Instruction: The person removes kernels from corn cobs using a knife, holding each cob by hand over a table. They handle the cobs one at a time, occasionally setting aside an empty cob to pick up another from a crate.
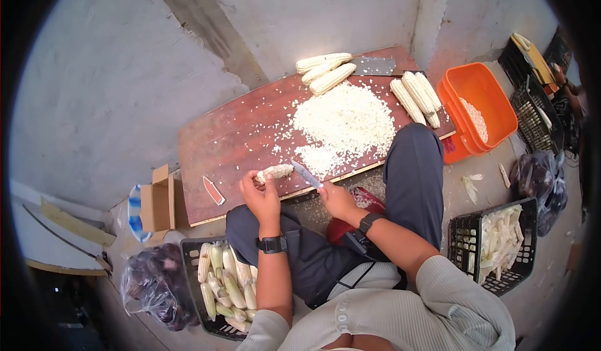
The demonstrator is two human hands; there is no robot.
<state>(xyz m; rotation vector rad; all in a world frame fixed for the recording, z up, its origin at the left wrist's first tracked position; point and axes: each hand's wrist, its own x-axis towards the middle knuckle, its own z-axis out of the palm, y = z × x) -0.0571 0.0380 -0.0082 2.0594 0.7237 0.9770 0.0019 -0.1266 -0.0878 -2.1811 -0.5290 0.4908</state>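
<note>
Head view: left hand (261, 196) closed around corn cob (275, 172), cob lying on near edge of red worktop (231, 138). Right hand (337, 199) gripping knife (306, 174), blade beside cob tip. Kernel pile (344, 122) mid-worktop. Orange tub (479, 103) at right. Black crate (195, 251) of unhusked corn beside left forearm.

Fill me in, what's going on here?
A seated person holds a corn cob in the left hand and a knife in the right hand, at the near edge of a reddish wooden board. A pile of cut kernels covers the board's middle, with whole cobs at its far edge. An orange tub holds some kernels; a black crate by the left knee holds unhusked ears.
</note>
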